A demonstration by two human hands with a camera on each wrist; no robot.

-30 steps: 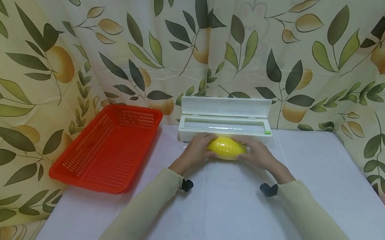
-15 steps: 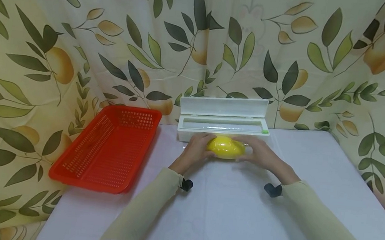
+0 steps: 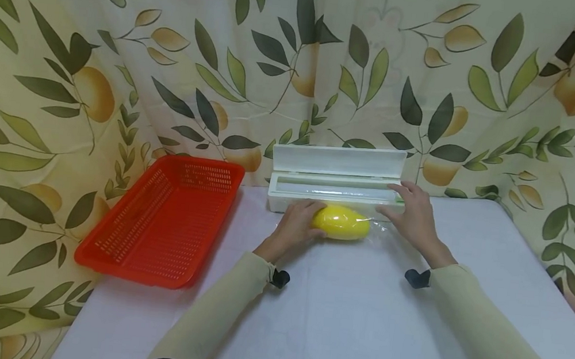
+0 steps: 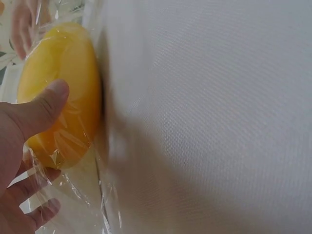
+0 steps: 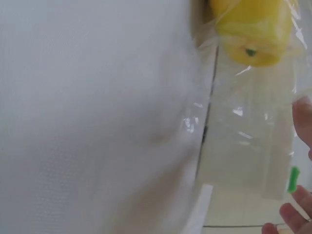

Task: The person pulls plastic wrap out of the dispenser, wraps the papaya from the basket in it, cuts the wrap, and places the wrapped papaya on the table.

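Lying on the counter (image 3: 347, 318) just near of the dispenser (image 3: 335, 191), the mango (image 3: 341, 222) has its long axis running left-right, parallel to the dispenser's front. Clear film (image 4: 73, 195) covers it and trails off to its right, crinkled, toward the dispenser.

Left hand (image 3: 296, 225) is on the mango's left end: thumb (image 4: 41, 109) pressed on top over the film, fingers curled round the far/under side, so it grips the wrapped fruit. Right hand (image 3: 411, 214) is off the mango, just to its right and a bit farther back, at the dispenser's right end; fingers spread and fairly straight, tips at the front edge near the green slider (image 5: 293, 179). Whether they touch the film or the slider, cannot tell. Left hand is the nearer one to the mango; the mango lies left and slightly near of the right hand.

Dispenser is white, lid (image 3: 338, 160) standing open at the back, roll visible inside. Red basket (image 3: 164, 219) sits well apart to the left, long side angled, hanging over the counter's left edge. Counter has a white cloth cover. Leaf-and-fruit print curtain (image 3: 122, 59) hangs behind and on both sides. Both sleeves pale, a dark strap at each wrist.
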